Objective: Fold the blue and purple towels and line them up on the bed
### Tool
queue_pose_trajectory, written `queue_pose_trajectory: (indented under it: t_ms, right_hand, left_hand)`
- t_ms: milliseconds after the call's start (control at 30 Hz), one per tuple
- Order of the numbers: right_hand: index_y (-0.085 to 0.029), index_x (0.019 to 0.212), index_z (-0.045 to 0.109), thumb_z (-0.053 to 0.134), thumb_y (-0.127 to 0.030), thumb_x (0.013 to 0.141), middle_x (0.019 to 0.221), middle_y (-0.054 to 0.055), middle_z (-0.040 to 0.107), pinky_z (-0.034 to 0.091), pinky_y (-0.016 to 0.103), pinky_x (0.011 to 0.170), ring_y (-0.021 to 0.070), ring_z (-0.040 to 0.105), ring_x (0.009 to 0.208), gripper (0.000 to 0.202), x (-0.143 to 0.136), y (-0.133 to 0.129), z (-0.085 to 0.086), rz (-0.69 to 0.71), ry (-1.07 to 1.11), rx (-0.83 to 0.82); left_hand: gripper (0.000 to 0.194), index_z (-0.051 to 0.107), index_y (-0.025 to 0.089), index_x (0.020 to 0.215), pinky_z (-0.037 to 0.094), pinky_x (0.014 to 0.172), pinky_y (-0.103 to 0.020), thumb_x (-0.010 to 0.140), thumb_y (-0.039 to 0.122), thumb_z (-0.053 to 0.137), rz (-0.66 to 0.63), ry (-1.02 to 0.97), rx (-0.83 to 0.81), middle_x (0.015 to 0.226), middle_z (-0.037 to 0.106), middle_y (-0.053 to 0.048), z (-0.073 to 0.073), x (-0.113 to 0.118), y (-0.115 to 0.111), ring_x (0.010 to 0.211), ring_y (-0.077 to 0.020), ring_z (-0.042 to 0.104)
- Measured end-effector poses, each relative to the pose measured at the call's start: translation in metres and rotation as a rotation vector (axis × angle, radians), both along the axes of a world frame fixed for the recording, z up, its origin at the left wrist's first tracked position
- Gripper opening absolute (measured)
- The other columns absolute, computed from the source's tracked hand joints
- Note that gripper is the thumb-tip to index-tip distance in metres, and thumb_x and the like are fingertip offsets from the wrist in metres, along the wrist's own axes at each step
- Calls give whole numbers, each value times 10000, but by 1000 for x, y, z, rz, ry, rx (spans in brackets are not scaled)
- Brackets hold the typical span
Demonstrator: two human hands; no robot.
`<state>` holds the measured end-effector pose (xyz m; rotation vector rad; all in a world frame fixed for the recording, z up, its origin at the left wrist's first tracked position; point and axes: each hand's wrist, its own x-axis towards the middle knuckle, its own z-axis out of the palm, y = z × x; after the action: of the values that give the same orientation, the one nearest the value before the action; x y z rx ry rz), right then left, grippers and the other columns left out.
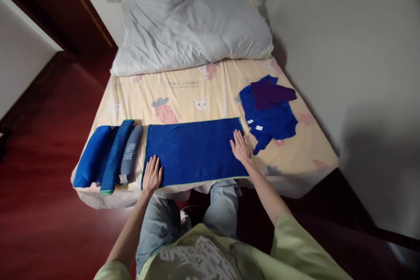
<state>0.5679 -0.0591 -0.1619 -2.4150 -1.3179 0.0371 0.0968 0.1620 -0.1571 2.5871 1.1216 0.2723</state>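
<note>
A blue towel with thin green edging lies spread flat along the bed's near edge. My left hand rests palm down on its left end, fingers stretched out. On the towel's right end lies my right hand, also flat with the fingers extended. Left of the towel, rolled towels sit side by side: a bright blue roll, a darker blue roll with green ends and a grey-blue roll with lettering. To the right is a loose heap of blue cloth with white tags, topped by a purple cloth.
The bed has a cream sheet printed with carrots and animal faces. A bulky pale grey quilt or pillow fills the head end. A white wall stands close on the right. Dark red floor runs along the left.
</note>
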Motion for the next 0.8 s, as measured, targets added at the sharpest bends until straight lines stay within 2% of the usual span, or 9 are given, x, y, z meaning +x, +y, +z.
queue_pose_trajectory:
  t_ms: [67, 233, 367, 433, 500, 600, 667, 733, 800]
  right_hand:
    - [-115, 1595, 357, 290, -433, 1043, 1657, 139, 351, 201, 509, 1297, 263, 277, 1567, 640, -21, -30, -6, 24, 15, -20]
    - [-91, 1551, 429, 257, -420, 1032, 1635, 183, 379, 209, 534, 1284, 285, 291, 1561, 638, -50, -110, -27, -178, 6, 54]
    - [-67, 1514, 465, 296, -368, 1005, 1615, 196, 410, 171, 586, 1271, 305, 258, 1568, 615, -69, -149, -24, -263, 32, 68]
    - [-45, 1494, 480, 306, -343, 989, 1613, 204, 407, 184, 578, 1267, 307, 234, 1572, 612, -86, -158, -18, -328, 47, 121]
    - [-34, 1469, 504, 329, -356, 967, 1589, 225, 430, 235, 551, 1257, 315, 279, 1550, 622, -114, -160, -16, -420, 79, 228]
    - [-41, 1370, 584, 405, -443, 904, 1411, 279, 581, 405, 516, 1154, 345, 524, 1364, 640, -178, -158, -28, -642, 257, 420]
    - [-88, 1252, 647, 447, -492, 855, 1241, 251, 676, 525, 464, 1002, 324, 661, 1151, 600, -227, -155, -39, -758, 477, 520]
    - [-126, 1133, 682, 507, -516, 814, 1152, 208, 714, 547, 435, 940, 307, 687, 1076, 533, -268, -150, -43, -778, 632, 581]
    - [-152, 1083, 695, 599, -483, 780, 1128, 176, 730, 539, 402, 940, 281, 688, 1051, 459, -294, -142, -37, -744, 786, 672]
  left_hand:
    - [684, 193, 206, 1670, 191, 1299, -547, 1034, 441, 289, 20, 4, 11, 1699, 244, -102, -3, -16, -14, 1586, -280, 138]
    - [699, 174, 199, 1672, 226, 1292, -534, 1035, 459, 294, 90, -43, 68, 1690, 261, -129, -12, -51, -33, 1580, -281, 175]
    - [702, 259, 100, 1634, 242, 1267, -580, 1024, 444, 311, 165, -107, 105, 1649, 331, -207, -22, -78, -51, 1564, -331, 239]
    - [699, 286, 67, 1612, 258, 1253, -593, 1011, 421, 340, 201, -138, 92, 1649, 317, -230, -29, -91, -69, 1570, -348, 213]
    - [691, 302, 79, 1604, 287, 1244, -584, 990, 384, 387, 222, -166, 57, 1659, 301, -221, -36, -102, -94, 1576, -347, 192]
    - [619, 432, 115, 1536, 363, 1215, -565, 952, 321, 434, 215, -164, -25, 1635, 363, -196, -47, -117, -138, 1547, -346, 288]
    - [505, 593, 135, 1387, 392, 1197, -570, 932, 294, 444, 179, -120, -79, 1576, 454, -187, -52, -125, -159, 1497, -357, 384]
    - [407, 688, 153, 1223, 398, 1195, -566, 919, 282, 451, 153, -86, -110, 1517, 524, -173, -51, -130, -169, 1461, -358, 433]
    - [360, 714, 169, 1143, 405, 1198, -537, 912, 273, 458, 149, -80, -124, 1486, 556, -148, -47, -132, -168, 1446, -341, 451]
